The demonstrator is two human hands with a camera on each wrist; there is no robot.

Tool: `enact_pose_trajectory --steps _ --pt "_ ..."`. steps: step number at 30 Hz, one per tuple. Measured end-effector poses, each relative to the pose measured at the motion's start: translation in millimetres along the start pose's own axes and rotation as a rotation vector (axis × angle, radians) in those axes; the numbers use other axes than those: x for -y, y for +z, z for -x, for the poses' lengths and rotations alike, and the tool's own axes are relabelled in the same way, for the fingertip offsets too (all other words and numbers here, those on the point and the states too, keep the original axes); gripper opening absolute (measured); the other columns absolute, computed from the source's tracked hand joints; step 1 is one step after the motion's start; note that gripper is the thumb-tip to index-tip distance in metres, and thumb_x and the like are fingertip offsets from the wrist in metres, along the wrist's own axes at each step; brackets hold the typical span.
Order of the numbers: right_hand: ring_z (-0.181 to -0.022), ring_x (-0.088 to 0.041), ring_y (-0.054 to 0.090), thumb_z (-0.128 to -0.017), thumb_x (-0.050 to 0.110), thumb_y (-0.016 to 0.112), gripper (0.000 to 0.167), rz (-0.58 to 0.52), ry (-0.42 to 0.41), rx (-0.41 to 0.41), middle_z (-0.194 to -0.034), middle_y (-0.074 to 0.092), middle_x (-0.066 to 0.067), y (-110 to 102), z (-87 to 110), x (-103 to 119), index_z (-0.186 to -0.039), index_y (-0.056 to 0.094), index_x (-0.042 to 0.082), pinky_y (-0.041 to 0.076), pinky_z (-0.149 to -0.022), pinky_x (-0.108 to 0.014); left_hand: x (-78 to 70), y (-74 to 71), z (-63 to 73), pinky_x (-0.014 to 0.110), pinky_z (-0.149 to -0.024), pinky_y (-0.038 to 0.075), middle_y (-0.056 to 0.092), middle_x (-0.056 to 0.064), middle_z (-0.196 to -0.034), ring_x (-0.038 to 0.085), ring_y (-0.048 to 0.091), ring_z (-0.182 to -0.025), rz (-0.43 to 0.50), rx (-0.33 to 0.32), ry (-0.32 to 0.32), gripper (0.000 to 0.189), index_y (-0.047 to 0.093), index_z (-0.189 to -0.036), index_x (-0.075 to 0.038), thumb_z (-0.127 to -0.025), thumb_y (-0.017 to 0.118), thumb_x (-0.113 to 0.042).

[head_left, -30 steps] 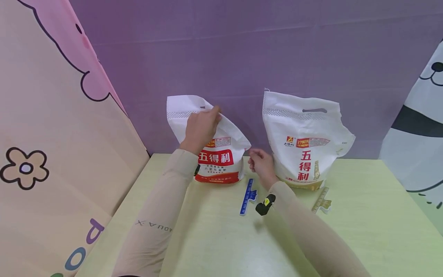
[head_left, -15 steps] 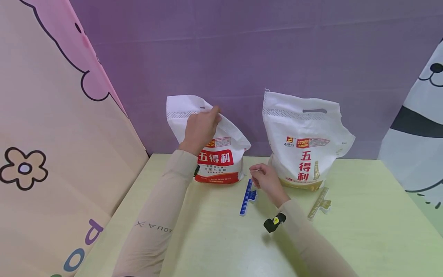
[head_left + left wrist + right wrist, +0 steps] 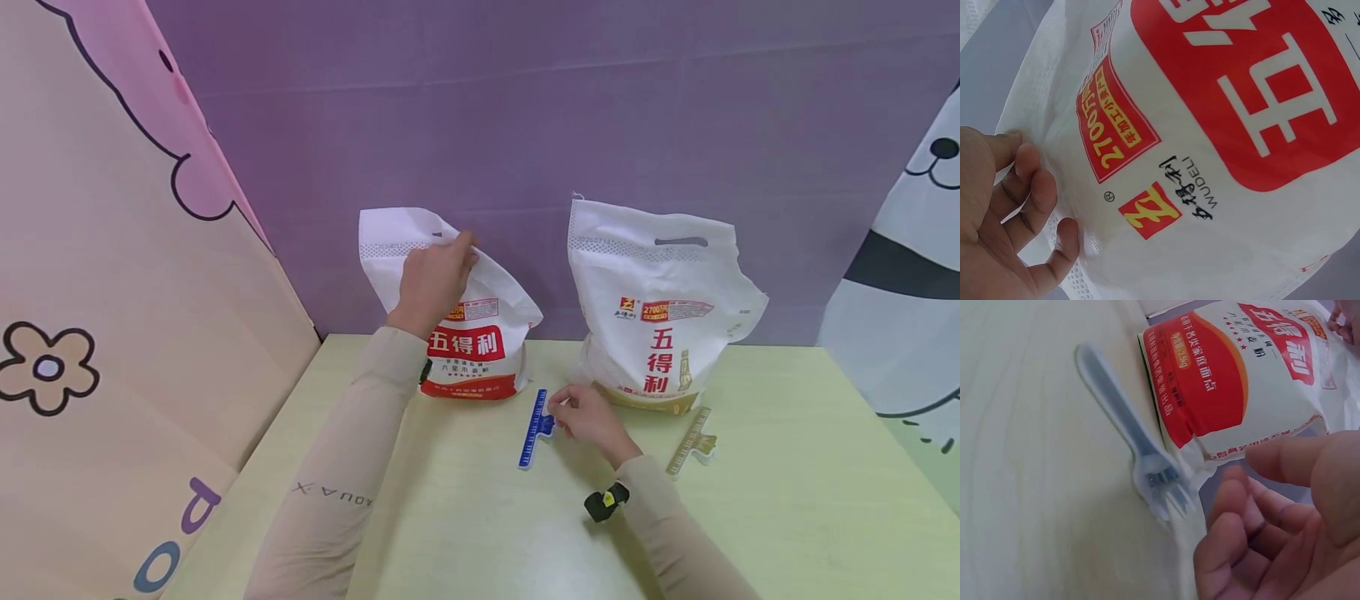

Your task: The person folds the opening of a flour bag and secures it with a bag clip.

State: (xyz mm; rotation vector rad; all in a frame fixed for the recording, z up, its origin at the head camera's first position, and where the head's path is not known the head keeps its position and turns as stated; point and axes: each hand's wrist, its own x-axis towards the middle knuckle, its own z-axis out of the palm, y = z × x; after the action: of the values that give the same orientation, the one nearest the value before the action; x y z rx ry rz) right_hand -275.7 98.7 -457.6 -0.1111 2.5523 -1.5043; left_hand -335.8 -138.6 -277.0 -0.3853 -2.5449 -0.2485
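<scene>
A white flour bag point(image 3: 467, 340) with red print stands upright at the table's back, its top slanting down to the right. My left hand point(image 3: 433, 279) pinches the bag's upper edge; in the left wrist view my fingers point(image 3: 1044, 190) are curled at that edge, the thumb hidden. A blue sealing clip point(image 3: 532, 433) lies on the table in front of the bag. Beside its handle is my right hand point(image 3: 588, 419). In the right wrist view the thumb and loosely bent fingers stand apart, holding nothing, near the clip point(image 3: 1116, 403).
Another white flour bag point(image 3: 660, 308), printed in red and gold, stands to the right with its top up. A gold sealing clip point(image 3: 692, 442) lies in front of it on the pale table point(image 3: 465, 525). A purple cloth point(image 3: 495, 125) hangs behind.
My right hand has come down and toward me, from between the two bags to beside the blue clip's handle. The left hand has kept its pinch on the bag, nearly still.
</scene>
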Motion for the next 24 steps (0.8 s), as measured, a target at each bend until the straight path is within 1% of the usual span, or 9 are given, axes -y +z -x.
enact_pose_trajectory --steps 5,8,14,21,24 --pt "-0.054 -0.017 0.05 -0.09 0.02 0.062 0.013 0.029 0.018 0.035 -0.067 0.056 -0.004 3.9 0.4 -8.8 -0.099 0.062 0.01 0.042 -0.055 -0.028 -0.4 0.3 0.0 0.041 -0.071 0.056 0.069 0.004 -0.099 0.024 0.064 -0.077 -0.002 0.004 -0.008 0.026 0.052 -0.116 -0.023 -0.093 0.057 -0.032" --pt "-0.052 -0.016 0.048 -0.091 0.02 0.061 0.014 0.034 0.029 0.049 -0.064 0.054 -0.003 5.2 -0.4 -12.5 -0.101 0.06 0.01 0.041 -0.053 -0.027 -0.6 0.6 -0.1 0.04 -0.071 0.056 0.069 0.005 -0.098 0.024 0.063 -0.076 -0.005 0.008 -0.008 0.025 0.051 -0.116 -0.022 -0.093 0.057 -0.032" --pt "-0.05 -0.015 0.046 -0.09 0.017 0.062 0.018 0.027 0.038 0.048 -0.06 0.052 -0.003 6.7 -1.3 -18.4 -0.104 0.057 0.008 0.04 -0.048 -0.027 -0.7 1.6 -0.5 0.04 -0.072 0.054 0.07 0.004 -0.096 0.023 0.061 -0.073 0.007 -0.006 0.0 0.024 0.052 -0.115 -0.022 -0.094 0.057 -0.031" --pt "-0.053 -0.015 0.049 -0.088 0.017 0.064 0.017 0.01 0.052 0.039 -0.064 0.054 -0.004 7.9 -2.6 -22.8 -0.099 0.059 0.005 0.046 -0.051 -0.028 -0.7 1.1 -0.7 0.039 -0.071 0.054 0.07 0.005 -0.096 0.023 0.062 -0.073 0.004 -0.002 -0.004 0.024 0.052 -0.115 -0.022 -0.094 0.057 -0.032" --pt "-0.053 -0.015 0.05 -0.088 0.019 0.065 0.015 0.029 0.054 0.039 -0.063 0.055 -0.004 8.8 -3.0 -22.6 -0.093 0.063 0.006 0.047 -0.051 -0.027 0.1 1.6 0.1 0.039 -0.072 0.055 0.069 0.004 -0.097 0.023 0.062 -0.074 0.008 0.001 -0.01 0.024 0.052 -0.115 -0.023 -0.094 0.057 -0.032"
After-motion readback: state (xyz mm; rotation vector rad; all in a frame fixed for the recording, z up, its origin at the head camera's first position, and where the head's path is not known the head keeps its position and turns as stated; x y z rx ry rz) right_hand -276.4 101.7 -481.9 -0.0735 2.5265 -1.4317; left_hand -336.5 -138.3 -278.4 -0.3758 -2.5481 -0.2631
